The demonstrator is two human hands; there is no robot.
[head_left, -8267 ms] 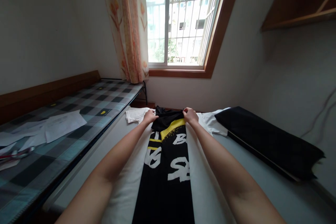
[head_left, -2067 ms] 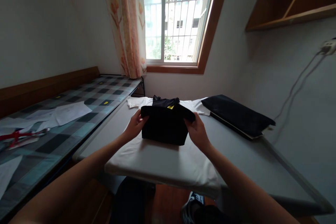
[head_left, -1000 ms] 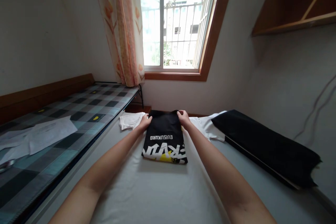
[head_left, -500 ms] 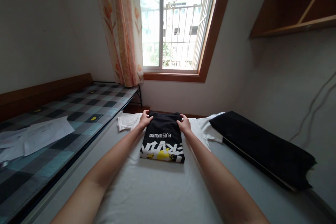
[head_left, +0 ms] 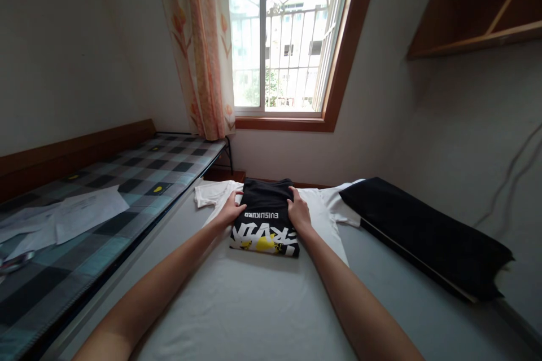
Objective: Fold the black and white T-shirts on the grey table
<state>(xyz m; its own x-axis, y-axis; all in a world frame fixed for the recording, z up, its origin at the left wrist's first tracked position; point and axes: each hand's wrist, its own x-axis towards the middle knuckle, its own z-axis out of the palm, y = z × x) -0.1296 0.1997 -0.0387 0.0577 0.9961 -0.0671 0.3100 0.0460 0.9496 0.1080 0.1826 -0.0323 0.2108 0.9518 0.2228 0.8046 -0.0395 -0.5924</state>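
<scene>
A folded black T-shirt with white lettering and a yellow print lies on top of a spread white T-shirt. My left hand is closed at the left edge of the black T-shirt, thumb and forefinger against the cloth. On the opposite edge my right hand grips in the same way, its thumb on the side of the fold. The fingertips under the edges are hidden. White sleeves stick out to both sides beyond the folded shirt.
Right of the white shirt lies a folded black cloth item, touching a white sleeve. To the left stands a bed with a checked mattress, papers on it. A curtain hangs beside the window; a wooden shelf is upper right.
Both hands have slid along the black T-shirt's sides, from near its far corners toward me. The folded shirt stays on the white one. The view has shifted slightly.
</scene>
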